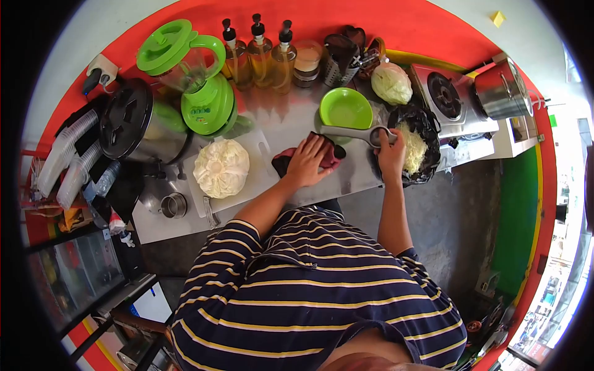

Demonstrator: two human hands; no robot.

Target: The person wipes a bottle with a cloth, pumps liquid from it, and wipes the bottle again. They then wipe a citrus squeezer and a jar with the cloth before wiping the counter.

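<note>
My left hand (307, 164) lies flat on a dark red and black cloth (283, 162) on the metal counter, its fingers stretched out. My right hand (391, 154) grips the looped end of a long, flat grey tool (346, 132); its exact kind I cannot make out. The tool points left, just in front of a green bowl (346, 108). Beside my right hand, a black plastic bag (430, 127) holds shredded cabbage (413, 151). To the left of the cloth, a cabbage (221, 168) rests on a white cutting board (260, 179).
A green blender (207, 105), several pump bottles (257, 55) and a utensil holder (339, 62) line the back. A wrapped cabbage (391, 83) sits near the gas stove (444, 96) and a large pot (504, 89). At left are a lidded pot (127, 117) and stacked plastic cups (65, 154).
</note>
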